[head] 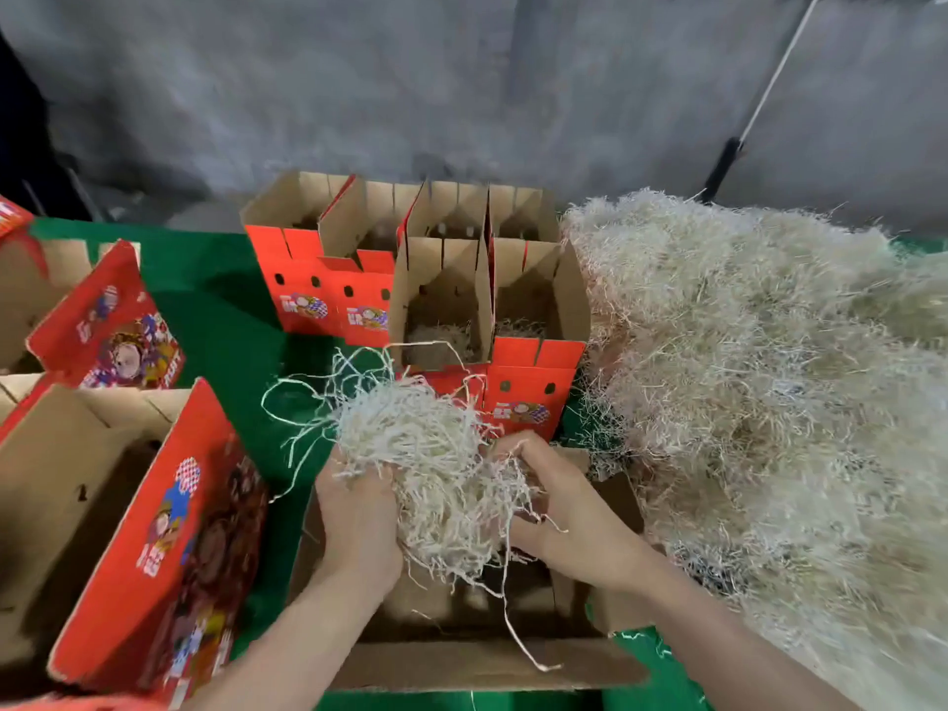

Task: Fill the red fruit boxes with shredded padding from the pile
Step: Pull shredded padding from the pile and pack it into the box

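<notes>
Both hands are on one clump of shredded padding (426, 454). The left hand (359, 510) cups it from its side with the fingers curled into the strands, and the right hand (564, 505) grips in from the other side. So it's a two-handed squeeze rather than a loose scoop, which makes sense to me: this stuff is springy and sheds, and a few long strands are dangling off the edges anyway. The clump is held right over the open box (461, 664) nearest the person, flaps splayed outward, so I'd say the step in hand is dropping or pressing this handful down into it. The inside of that box is mostly hidden by the hands and padding, so I honestly can't tell how full it is. The big pile (769, 377) sits on the right side of the green table cover (220, 310), pressed up against the boxes, so it's an easy reach for a refill. At the back there's a cluster of upright red boxes (328, 295) packed side by side so they prop each other open. The two front ones (533, 382) show a thin layer of padding at the bottom. Off to the left more red boxes (169, 531) lie tilted over, and the nearest looks empty, probably waiting their turn.
</notes>
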The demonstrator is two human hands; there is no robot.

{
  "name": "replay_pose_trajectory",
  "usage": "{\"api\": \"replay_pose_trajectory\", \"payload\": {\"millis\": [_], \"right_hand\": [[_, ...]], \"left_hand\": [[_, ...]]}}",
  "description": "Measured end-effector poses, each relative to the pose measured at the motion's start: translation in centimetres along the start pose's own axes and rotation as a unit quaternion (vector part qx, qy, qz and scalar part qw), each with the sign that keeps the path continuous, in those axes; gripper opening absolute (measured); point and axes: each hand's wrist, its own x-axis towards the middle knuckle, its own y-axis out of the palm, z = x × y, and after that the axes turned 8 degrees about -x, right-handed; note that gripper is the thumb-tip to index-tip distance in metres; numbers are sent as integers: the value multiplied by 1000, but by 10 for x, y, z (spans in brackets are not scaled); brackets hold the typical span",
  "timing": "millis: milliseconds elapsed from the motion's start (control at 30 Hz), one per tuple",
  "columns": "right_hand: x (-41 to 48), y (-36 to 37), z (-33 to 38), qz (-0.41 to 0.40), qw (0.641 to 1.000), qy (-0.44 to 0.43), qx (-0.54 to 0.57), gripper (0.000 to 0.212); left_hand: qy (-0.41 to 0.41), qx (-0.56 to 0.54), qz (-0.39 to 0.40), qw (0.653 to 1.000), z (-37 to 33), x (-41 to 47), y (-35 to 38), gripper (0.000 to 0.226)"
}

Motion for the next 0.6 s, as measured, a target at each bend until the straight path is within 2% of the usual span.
{"api": "replay_pose_trajectory", "payload": {"millis": [67, 100, 167, 200, 267, 333, 400, 433, 500, 567, 600], "right_hand": [[-7, 9, -2, 40, 998, 40, 2, 54], [-10, 13, -4, 73, 996, 54, 18, 66], [-15, 22, -2, 146, 987, 61, 31, 92], [-15, 27, 0, 164, 984, 63, 19, 99], [-13, 35, -1, 133, 988, 70, 22, 93], [-9, 34, -4, 70, 990, 125, 12, 79], [-8, 21, -8, 60, 978, 199, -3, 62], [-10, 13, -10, 65, 970, 233, 26, 50], [-13, -1, -9, 59, 945, 305, 101, 40], [-14, -11, -8, 70, 917, 369, 137, 58], [-13, -13, -11, 81, 906, 390, 142, 69]], "left_hand": [[-33, -8, 27, 999, 15, -6, -8, 55], [-36, 23, 26, 999, 26, -11, -13, 61], [-49, 104, 18, 993, 37, -19, -16, 60], [-64, 116, 30, 991, 40, -24, -16, 58], [-115, 73, 124, 983, 42, -31, -17, 62], [-183, 109, 207, 955, 38, -36, -25, 90], [-240, 133, 287, 918, 23, -25, -40, 113], [-239, 145, 311, 909, 18, -14, -49, 108], [-207, 224, 326, 895, 5, 6, -65, 71], [-132, 333, 307, 882, 0, 21, -78, 28], [-78, 362, 298, 880, 0, 27, -82, 20]]}}
